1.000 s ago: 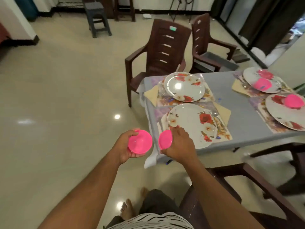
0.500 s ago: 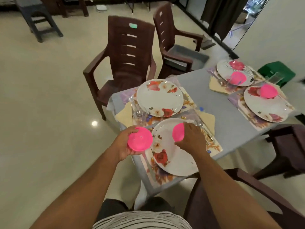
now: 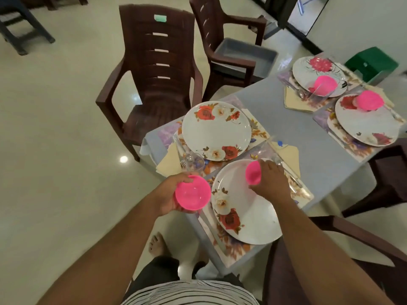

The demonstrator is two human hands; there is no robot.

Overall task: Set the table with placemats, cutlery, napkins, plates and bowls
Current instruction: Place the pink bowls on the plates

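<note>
My left hand [image 3: 169,194] grips a pink bowl [image 3: 193,195] just off the table's near left corner, its hollow facing me. My right hand [image 3: 269,180] holds a second pink bowl [image 3: 253,172] tilted on edge above the near floral plate [image 3: 246,208]. That plate lies on a flowered placemat [image 3: 229,245]. Behind it a second floral plate [image 3: 217,130] rests bare on its own placemat, with a folded cream napkin [image 3: 168,164], a fork and a clear glass [image 3: 195,161] at its left. Two far plates each carry a pink bowl [image 3: 325,83] [image 3: 370,100].
The grey table [image 3: 308,137] runs to the right. A brown plastic chair [image 3: 154,69] stands behind its left end, another with a grey tray [image 3: 246,53] beyond. More chairs sit at the right and under my right arm. A green stool [image 3: 372,62] is at the far right.
I have stepped closer to the table. My right hand has carried its bowl forward over the near plate; my left hand stays beside the table corner with its bowl.
</note>
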